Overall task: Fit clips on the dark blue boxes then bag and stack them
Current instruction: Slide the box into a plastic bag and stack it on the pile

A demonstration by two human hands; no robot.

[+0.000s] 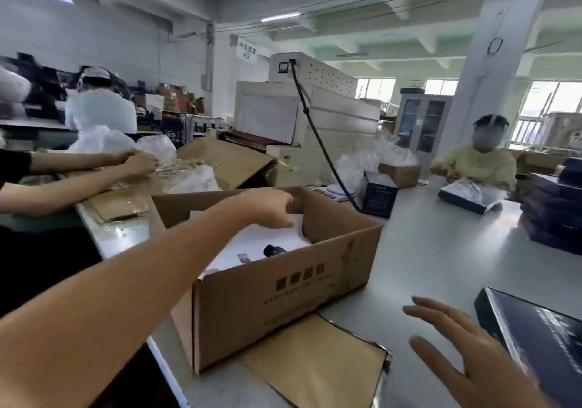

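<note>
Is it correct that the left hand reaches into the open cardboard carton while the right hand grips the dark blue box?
Not quite. In the head view the right hand is open, fingers spread, beside the dark blue box, not gripping it. The left hand does reach into the open cardboard carton.

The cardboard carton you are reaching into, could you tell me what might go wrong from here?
The left hand reaches deep into the cardboard carton past loose white paper, so it could snag or crumple sheets. The carton's near corner seems close to the table edge; a push might shift it off.
</note>
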